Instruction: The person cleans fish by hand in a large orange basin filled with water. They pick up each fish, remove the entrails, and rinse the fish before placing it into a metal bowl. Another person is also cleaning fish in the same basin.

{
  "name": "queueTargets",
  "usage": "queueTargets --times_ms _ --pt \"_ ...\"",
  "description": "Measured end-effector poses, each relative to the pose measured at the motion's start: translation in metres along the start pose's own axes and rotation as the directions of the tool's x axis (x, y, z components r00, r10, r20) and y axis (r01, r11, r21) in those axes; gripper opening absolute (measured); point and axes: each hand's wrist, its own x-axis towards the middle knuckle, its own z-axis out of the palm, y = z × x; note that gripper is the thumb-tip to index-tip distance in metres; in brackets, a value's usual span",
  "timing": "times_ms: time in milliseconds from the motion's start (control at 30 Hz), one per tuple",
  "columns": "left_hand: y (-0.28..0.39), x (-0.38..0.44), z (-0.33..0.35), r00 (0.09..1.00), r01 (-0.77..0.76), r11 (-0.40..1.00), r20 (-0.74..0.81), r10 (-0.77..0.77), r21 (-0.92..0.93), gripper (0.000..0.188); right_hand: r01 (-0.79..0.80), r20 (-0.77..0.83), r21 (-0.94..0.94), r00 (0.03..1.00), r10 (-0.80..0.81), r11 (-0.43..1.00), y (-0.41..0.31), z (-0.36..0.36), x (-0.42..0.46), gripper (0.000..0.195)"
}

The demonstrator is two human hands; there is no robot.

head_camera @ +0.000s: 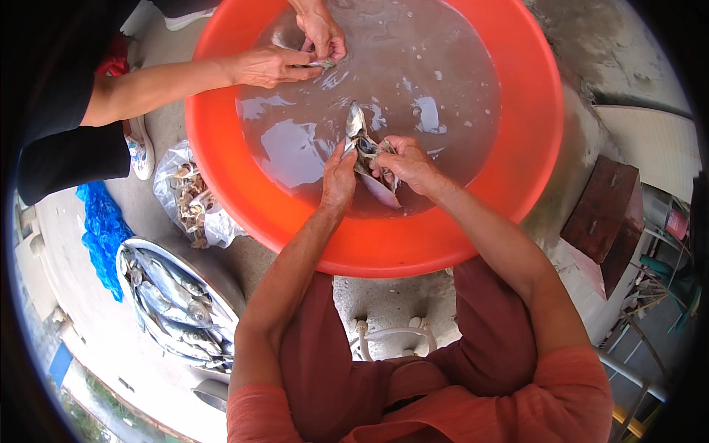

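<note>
A slit-open fish (pixel 356 123) is held over murky water (pixel 382 61) in a large orange plastic tub (pixel 526 83). Its head points away from me and its belly is spread, showing dark insides. My left hand (pixel 339 180) grips the fish along its left side. With bent fingers, my right hand (pixel 407 163) pinches the opened flesh on the right side; the fingertips are partly hidden by the fish. The pale tail end (pixel 381 191) hangs toward me, just above or touching the water; I cannot tell which.
A co-worker's hands (pixel 271 65) hold another fish (pixel 323 63) at the tub's far left. A metal basin (pixel 219 293) of several whole fish (pixel 171 290) stands at left, near a plastic bag of scraps (pixel 191 205) and a blue plastic bag (pixel 102 232). Dark red blocks (pixel 601 213) lie at right.
</note>
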Motion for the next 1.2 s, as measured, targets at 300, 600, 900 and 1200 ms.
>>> queueTargets --times_ms 300,600,900,1200 --pt "0.019 -0.009 0.008 0.989 0.12 0.991 -0.078 -0.125 -0.067 0.031 0.252 -0.003 -0.611 0.947 -0.321 0.75 -0.018 -0.004 -0.014 0.015" --pt "0.04 -0.006 -0.005 0.965 0.061 0.893 -0.204 -0.167 -0.445 0.027 0.311 -0.002 -0.631 0.915 -0.403 0.711 -0.072 -0.02 -0.045 0.011" --pt "0.039 0.002 -0.013 0.912 0.054 0.907 -0.35 -0.215 -0.418 0.019 0.454 0.16 -0.759 0.825 -0.542 0.466 -0.149 0.057 -0.072 0.011" --pt "0.04 -0.042 -0.028 0.965 -0.062 0.989 -0.245 0.093 0.135 0.045 0.921 0.362 -0.099 0.387 -0.848 0.378 -0.153 0.307 -0.029 0.015"
